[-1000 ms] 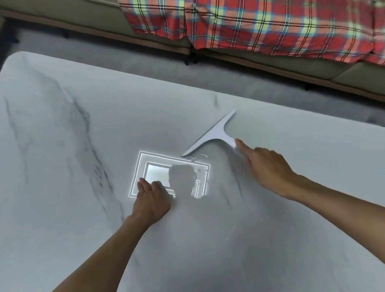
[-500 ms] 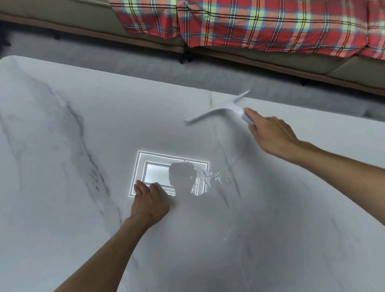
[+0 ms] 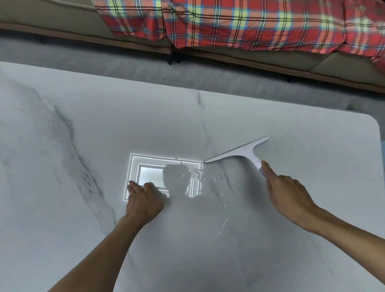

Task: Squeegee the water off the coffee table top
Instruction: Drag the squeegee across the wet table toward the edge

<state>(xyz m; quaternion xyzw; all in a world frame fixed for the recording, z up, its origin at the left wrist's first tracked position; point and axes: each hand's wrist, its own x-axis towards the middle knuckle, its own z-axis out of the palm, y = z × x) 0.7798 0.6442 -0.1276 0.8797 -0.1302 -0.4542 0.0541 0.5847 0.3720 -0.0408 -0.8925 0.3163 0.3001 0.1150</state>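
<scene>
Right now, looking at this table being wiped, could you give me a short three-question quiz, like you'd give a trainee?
1. True or false: the left hand grips the squeegee.
2. Where does the water glisten on the table top? A) between the two hands B) at the far left corner C) along the right edge
3. Fill in: the right hand holds the squeegee by its ____.
Key: 1 false; 2 A; 3 handle.

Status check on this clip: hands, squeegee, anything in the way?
Right hand grips squeegee handle, blade on coffee table top. Left hand rests on top. Water just nearside of blade. Nothing blocking.
</scene>
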